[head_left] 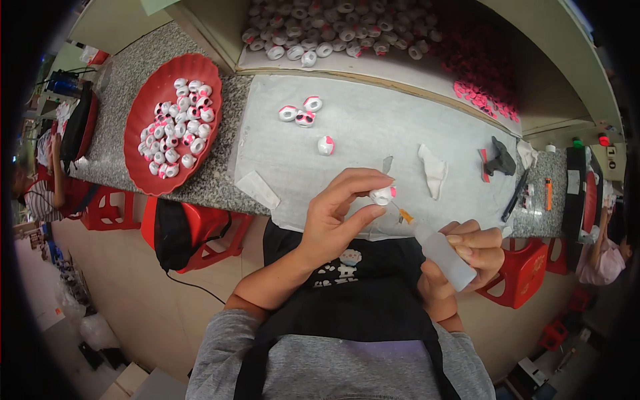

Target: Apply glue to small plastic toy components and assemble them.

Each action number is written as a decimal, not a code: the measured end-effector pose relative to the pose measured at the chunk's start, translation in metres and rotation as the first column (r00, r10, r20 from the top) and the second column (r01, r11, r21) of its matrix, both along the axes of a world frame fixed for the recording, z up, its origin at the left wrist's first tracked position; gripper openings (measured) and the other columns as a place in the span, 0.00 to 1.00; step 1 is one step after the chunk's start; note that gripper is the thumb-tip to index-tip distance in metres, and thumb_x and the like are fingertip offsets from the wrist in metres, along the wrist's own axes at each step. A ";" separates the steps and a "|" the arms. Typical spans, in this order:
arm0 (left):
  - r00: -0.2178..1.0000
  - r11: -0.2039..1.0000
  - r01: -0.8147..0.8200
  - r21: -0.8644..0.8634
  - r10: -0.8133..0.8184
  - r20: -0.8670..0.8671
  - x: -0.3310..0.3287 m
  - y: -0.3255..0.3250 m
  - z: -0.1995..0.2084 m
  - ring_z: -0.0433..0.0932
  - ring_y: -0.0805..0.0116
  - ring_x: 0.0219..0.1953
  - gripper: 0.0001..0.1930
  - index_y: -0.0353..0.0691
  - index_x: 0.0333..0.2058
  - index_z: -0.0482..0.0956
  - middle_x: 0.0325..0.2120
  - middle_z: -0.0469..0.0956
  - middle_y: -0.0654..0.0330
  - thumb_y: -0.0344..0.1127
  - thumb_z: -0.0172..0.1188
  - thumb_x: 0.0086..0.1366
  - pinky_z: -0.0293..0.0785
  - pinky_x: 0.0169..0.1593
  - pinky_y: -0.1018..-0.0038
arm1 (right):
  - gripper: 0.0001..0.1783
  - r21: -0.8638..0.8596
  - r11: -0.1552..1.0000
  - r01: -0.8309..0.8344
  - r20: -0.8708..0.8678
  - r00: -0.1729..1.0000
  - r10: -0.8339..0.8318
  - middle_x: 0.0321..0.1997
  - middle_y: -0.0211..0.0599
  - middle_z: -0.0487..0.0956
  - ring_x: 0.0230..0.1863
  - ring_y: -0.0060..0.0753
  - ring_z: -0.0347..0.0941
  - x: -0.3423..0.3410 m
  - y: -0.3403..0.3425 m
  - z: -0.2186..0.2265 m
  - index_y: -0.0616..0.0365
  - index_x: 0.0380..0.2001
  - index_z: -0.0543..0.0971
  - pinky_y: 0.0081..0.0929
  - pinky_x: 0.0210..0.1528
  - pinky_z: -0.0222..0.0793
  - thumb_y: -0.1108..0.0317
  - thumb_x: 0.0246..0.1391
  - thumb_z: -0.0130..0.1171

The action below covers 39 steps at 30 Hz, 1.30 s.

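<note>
Between the thumb and forefinger of my left hand point(338, 217) is a small white toy head point(382, 195) with a pink patch. My right hand point(472, 253) grips a translucent squeeze bottle point(445, 257), tilted, its orange needle tip point(406, 216) pointing up and left at the toy head. The thin needle is close to the head; whether it touches I cannot tell. Beyond my hands, a single white and pink toy head point(326, 145) lies on the white paper sheet point(373, 113). Farther left, a little cluster of toy heads point(305, 119) rests on the same sheet.
A red scalloped bowl point(137, 120) of toy heads stands at left on the granite counter point(233, 113). A shelf holds piled white heads point(333, 27) and pink pieces point(480, 97). Right of my hands lie a white cloth point(433, 172), a dark rag point(499, 157) and a black pen point(515, 195).
</note>
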State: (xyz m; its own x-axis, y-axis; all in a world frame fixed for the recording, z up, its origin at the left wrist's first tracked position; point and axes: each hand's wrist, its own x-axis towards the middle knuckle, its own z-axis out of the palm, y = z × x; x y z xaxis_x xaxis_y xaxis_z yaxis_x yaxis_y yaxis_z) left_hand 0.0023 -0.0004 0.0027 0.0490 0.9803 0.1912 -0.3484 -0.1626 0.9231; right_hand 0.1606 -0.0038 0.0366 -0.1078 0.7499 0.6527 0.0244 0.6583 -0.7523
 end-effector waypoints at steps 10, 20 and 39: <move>0.964 0.976 -0.180 -0.122 0.200 0.174 -0.024 0.003 -0.001 0.67 0.72 0.39 0.17 0.31 0.40 0.65 0.36 0.67 0.58 0.18 0.51 0.47 0.62 0.44 0.78 | 0.15 -0.556 0.830 0.048 0.092 0.996 0.003 0.28 0.36 0.67 0.26 0.22 0.64 0.047 0.106 -0.010 0.64 0.32 0.66 0.17 0.23 0.62 0.78 0.36 0.50; 0.969 0.977 -0.206 -0.061 0.213 0.128 -0.031 0.000 -0.001 0.67 0.74 0.36 0.19 0.32 0.41 0.64 0.35 0.68 0.56 0.21 0.53 0.47 0.63 0.40 0.80 | 0.10 0.056 0.926 0.372 0.784 0.558 -0.272 0.26 0.38 0.70 0.27 0.37 0.67 0.058 0.181 -0.034 0.62 0.26 0.71 0.25 0.30 0.61 0.73 0.34 0.57; 0.987 0.988 -0.136 0.071 0.141 -0.075 -0.012 0.000 -0.003 0.67 0.66 0.41 0.16 0.31 0.38 0.66 0.36 0.68 0.52 0.18 0.51 0.47 0.63 0.43 0.74 | 0.06 -0.702 0.611 -0.365 -0.337 0.927 0.166 0.21 0.42 0.69 0.16 0.22 0.61 -0.024 0.034 -0.003 0.66 0.20 0.68 0.15 0.17 0.56 0.81 0.34 0.53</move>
State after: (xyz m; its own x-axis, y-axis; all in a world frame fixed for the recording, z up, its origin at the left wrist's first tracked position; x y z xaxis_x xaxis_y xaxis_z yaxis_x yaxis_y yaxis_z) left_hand -0.0098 -0.0005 0.0002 -0.0684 0.9643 0.2557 -0.2441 -0.2647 0.9329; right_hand 0.1369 0.0303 0.0339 -0.3153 0.9455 -0.0810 -0.2846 -0.1756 -0.9424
